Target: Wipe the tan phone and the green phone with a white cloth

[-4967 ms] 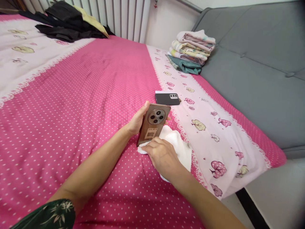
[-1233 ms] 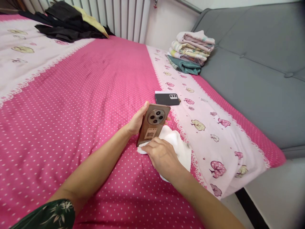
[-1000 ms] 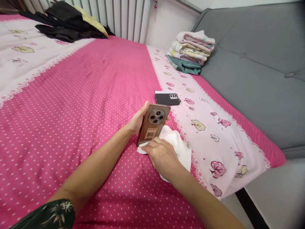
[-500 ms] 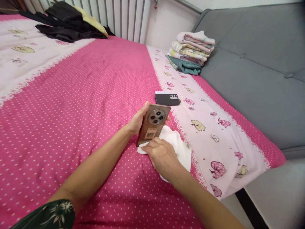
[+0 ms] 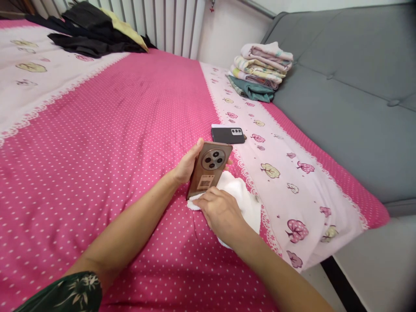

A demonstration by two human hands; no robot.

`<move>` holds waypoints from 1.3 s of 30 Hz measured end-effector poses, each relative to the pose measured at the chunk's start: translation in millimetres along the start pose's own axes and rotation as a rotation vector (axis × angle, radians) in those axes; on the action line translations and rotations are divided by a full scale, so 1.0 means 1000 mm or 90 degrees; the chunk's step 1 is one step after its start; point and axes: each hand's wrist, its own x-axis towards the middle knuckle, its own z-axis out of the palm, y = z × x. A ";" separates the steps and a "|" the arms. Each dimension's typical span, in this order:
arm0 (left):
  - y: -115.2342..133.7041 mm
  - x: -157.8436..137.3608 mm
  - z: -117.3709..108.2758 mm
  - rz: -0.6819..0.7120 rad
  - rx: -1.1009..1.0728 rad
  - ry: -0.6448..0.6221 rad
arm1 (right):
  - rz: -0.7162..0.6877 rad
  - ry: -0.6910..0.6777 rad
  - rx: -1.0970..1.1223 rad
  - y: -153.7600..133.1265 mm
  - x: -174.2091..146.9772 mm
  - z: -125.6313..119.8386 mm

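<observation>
A gold-brown phone (image 5: 203,173) with a round camera ring and a printed label on its back is tilted up over the bed. My left hand (image 5: 189,162) grips it from behind, thumb along the left edge and fingertips showing past the right edge. My right hand (image 5: 221,210) is closed on a white cloth (image 5: 242,197), pressing its folded edge against the phone's bottom end. The rest of the cloth spreads on the bed under and beside my right hand. Just beyond the held phone, a black phone (image 5: 224,135) lies with its cameras facing up.
The bed carries a pink dotted sheet (image 5: 156,95) with pale tree-print bands. Folded cloths (image 5: 263,65) are stacked by the grey headboard (image 5: 344,78). Dark clothes (image 5: 94,32) lie at the far left, before a white radiator (image 5: 172,26).
</observation>
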 end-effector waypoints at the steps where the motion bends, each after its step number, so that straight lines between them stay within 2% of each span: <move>1: 0.000 0.000 0.000 -0.001 0.002 0.002 | -0.001 0.000 -0.002 0.000 0.000 0.000; 13: -0.001 0.000 -0.001 -0.002 0.002 0.003 | 0.015 -0.028 0.002 -0.002 0.001 -0.004; 39: 0.001 0.000 0.001 0.004 0.009 -0.006 | 0.014 -0.026 0.008 -0.002 0.000 -0.003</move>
